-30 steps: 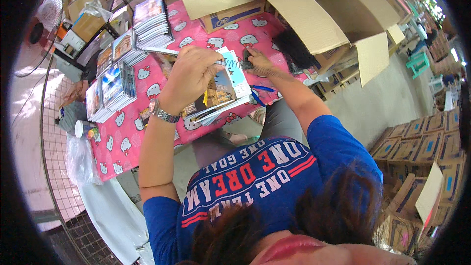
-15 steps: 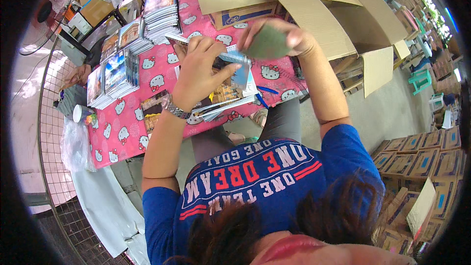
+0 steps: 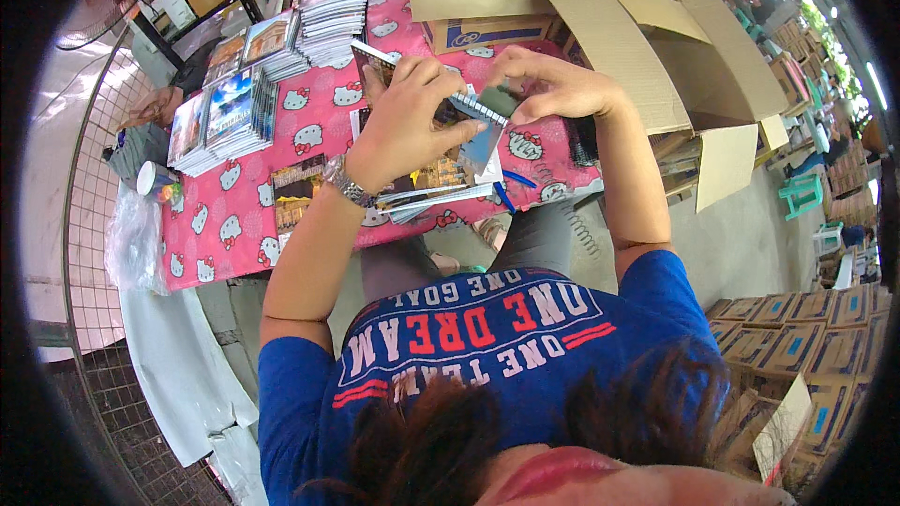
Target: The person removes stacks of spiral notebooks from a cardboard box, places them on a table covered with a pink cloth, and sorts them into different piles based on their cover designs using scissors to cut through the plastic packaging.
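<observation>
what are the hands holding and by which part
Left hand: punched sheets, gripped at the upper edge. Right hand: green pad, between thumb and fingers; exact spot unclear.

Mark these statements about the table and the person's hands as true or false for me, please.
1. The left hand holds a booklet. True.
2. The right hand is empty. False: the right hand holds a green piece.
3. The watch is on the right wrist. False: the watch is on the left wrist.
4. The tablecloth is pink. True.
5. The large cardboard box is shut. False: the box is open.
</observation>
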